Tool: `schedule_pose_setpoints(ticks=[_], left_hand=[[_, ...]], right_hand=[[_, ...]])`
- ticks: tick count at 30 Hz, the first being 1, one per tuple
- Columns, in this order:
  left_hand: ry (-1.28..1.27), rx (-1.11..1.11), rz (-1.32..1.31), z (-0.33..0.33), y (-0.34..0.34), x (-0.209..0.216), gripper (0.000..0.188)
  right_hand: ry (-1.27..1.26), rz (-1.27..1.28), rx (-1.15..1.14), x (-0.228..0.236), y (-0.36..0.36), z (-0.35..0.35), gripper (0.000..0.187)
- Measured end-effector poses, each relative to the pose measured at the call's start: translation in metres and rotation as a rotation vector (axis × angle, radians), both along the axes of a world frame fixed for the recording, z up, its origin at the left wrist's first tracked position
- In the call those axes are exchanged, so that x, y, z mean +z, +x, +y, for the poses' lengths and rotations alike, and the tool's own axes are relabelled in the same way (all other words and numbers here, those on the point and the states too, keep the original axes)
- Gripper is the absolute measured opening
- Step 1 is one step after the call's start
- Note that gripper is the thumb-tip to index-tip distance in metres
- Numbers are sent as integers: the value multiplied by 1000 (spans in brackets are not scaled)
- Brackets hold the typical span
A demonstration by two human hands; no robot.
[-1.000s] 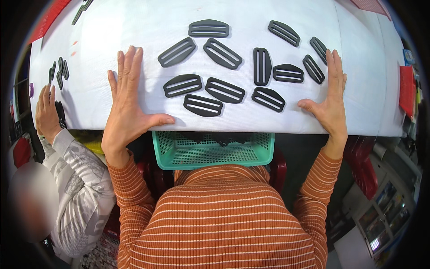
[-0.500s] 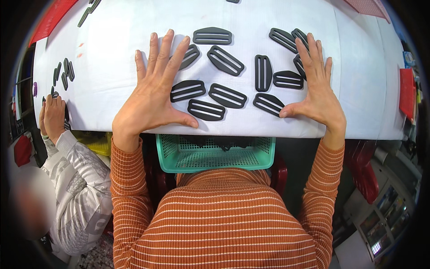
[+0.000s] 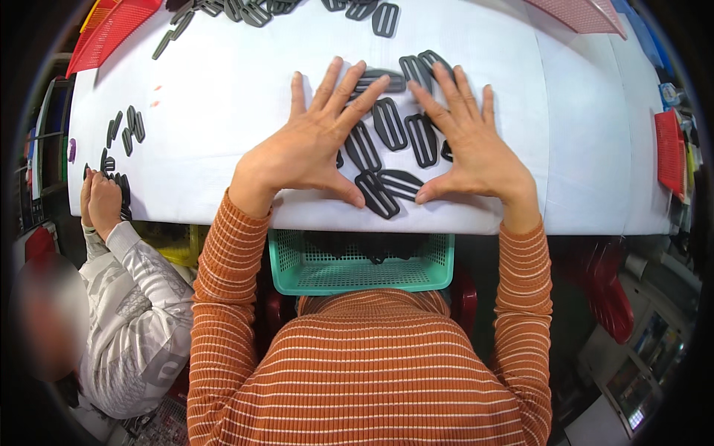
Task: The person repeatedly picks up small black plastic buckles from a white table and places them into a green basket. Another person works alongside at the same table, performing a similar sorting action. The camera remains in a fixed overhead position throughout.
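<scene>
Several black slider buckles (image 3: 390, 125), each a flat oblong with two long slots, lie in a loose cluster on the white-covered table (image 3: 223, 119). My left hand (image 3: 309, 145) is spread along the cluster's left side, its fingers reaching over a buckle (image 3: 383, 80) at the far end. Opposite it, my right hand (image 3: 476, 152) is spread on the right, fingertips close to the far buckles. Both thumbs point inward beside a buckle (image 3: 377, 195) at the near end. Parts of some buckles are hidden under my fingers.
More buckles (image 3: 253, 13) lie along the far side. A teal basket (image 3: 361, 286) with dark items stands at the table's near edge. Red baskets (image 3: 111, 37) (image 3: 670, 152) sit far left and right. A co-worker's hands (image 3: 104, 201) handle buckles at left.
My hands have come closer together, sweeping the spread-out buckles inward into a tighter cluster. The view has shifted, showing more buckles at the far side.
</scene>
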State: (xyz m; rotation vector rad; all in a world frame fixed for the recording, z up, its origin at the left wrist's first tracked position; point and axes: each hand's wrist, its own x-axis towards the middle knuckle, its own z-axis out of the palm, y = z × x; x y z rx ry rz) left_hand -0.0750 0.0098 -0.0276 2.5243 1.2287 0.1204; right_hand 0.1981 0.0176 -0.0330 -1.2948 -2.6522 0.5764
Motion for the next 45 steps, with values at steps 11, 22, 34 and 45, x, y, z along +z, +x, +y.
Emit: schedule_pose_setpoints(ticks=[11,22,34,45], left_hand=[[-247,-103,-88,-82,-1,20,148],[-646,-93,-535,-130,-20,36,104],[266,805,-534,93,-47,-20,44],[391,752,-484,175,31,-42,54]], right_hand=[[-94,39,183,13,-18,-72,125],[-314,319,190,25,-18,-144,74],[300,432,-357,-35,2,135,67],[286,447,-465,-52,-77,236,72]])
